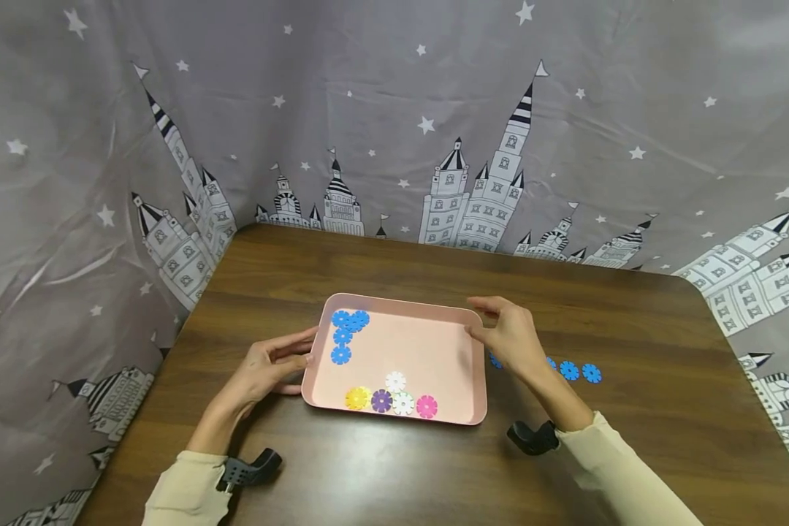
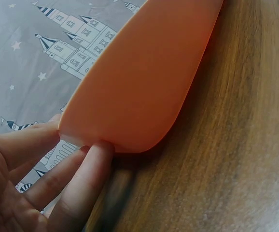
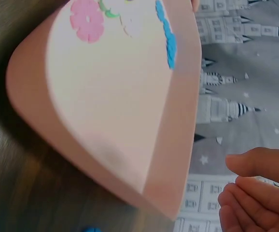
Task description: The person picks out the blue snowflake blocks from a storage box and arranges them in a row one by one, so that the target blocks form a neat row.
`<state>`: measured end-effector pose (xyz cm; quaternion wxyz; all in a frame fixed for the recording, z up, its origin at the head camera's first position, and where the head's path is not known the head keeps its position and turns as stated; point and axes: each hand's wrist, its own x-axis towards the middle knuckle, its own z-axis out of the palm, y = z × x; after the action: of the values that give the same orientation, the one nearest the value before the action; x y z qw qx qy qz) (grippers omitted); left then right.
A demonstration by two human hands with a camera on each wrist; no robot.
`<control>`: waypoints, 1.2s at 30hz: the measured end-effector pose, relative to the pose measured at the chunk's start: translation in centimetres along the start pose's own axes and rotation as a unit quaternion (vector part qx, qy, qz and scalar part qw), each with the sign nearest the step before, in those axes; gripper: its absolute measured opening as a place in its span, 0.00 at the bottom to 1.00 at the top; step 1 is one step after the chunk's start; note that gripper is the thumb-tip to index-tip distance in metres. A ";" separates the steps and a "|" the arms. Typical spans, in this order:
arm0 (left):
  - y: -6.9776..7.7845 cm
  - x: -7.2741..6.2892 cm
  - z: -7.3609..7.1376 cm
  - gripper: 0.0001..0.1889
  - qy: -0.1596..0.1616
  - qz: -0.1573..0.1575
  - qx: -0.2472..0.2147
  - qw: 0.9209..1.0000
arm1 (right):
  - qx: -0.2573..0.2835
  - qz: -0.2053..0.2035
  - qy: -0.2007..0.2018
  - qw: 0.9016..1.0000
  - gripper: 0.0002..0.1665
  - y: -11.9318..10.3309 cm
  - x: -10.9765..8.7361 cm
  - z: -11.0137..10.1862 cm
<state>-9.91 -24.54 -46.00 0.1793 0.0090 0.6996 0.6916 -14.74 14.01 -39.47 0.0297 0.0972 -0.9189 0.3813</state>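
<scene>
A shallow pink tray is gripped at its left wall by my left hand; in the left wrist view the thumb and fingers pinch its end, and the tray looks lifted at that side. Several blue notched discs lie in its far left corner, some overlapping. Along its near side are yellow discs, a purple disc, white discs and a pink disc. My right hand hovers by the far right corner, fingers apart from the thumb; the right wrist view shows it off the tray, holding nothing.
More blue discs lie in a row on the wooden table right of the tray, partly hidden by my right forearm. A grey curtain printed with castles and stars hangs behind the table and at its sides.
</scene>
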 end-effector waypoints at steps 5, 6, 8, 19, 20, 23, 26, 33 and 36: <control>-0.1 0.1 0.0 0.31 0.000 -0.005 0.000 1.000 | 0.009 -0.003 -0.016 1.000 0.24 -0.4 0.7 1.6; -0.1 0.1 0.0 0.31 0.000 -0.006 0.000 1.000 | 0.009 -0.003 -0.019 1.000 0.24 -0.4 0.8 1.8; -0.1 0.1 0.0 0.31 0.000 -0.008 0.000 1.000 | 0.011 -0.002 -0.028 1.000 0.24 -0.6 1.0 2.2; -0.2 0.1 0.0 0.31 0.004 -0.005 -0.007 1.000 | -0.005 -0.017 -0.064 0.998 0.24 -2.3 1.9 5.3; -0.2 0.1 0.0 0.31 0.003 -0.005 -0.008 1.000 | -0.007 -0.018 -0.067 0.998 0.24 -2.5 2.0 5.6; -0.2 0.0 0.0 0.31 0.004 -0.005 -0.008 1.000 | -0.005 -0.020 -0.079 0.997 0.24 -3.1 2.2 6.6; -0.2 -0.1 0.0 0.31 0.005 -0.007 -0.008 1.000 | 0.016 -0.018 -0.093 0.995 0.24 -3.7 2.5 7.5; -0.1 0.0 0.0 0.30 0.005 -0.007 -0.011 1.000 | 0.034 -0.030 -0.109 0.993 0.24 -4.8 3.5 9.3; -0.1 0.0 -0.1 0.30 0.005 -0.009 -0.017 1.000 | 0.029 -0.034 -0.116 0.992 0.24 -5.4 3.9 9.8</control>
<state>-9.91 -24.60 -46.11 0.1824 -0.0040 0.6890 0.7014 -17.33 2.73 -42.19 -0.0673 0.1729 -0.9009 0.3924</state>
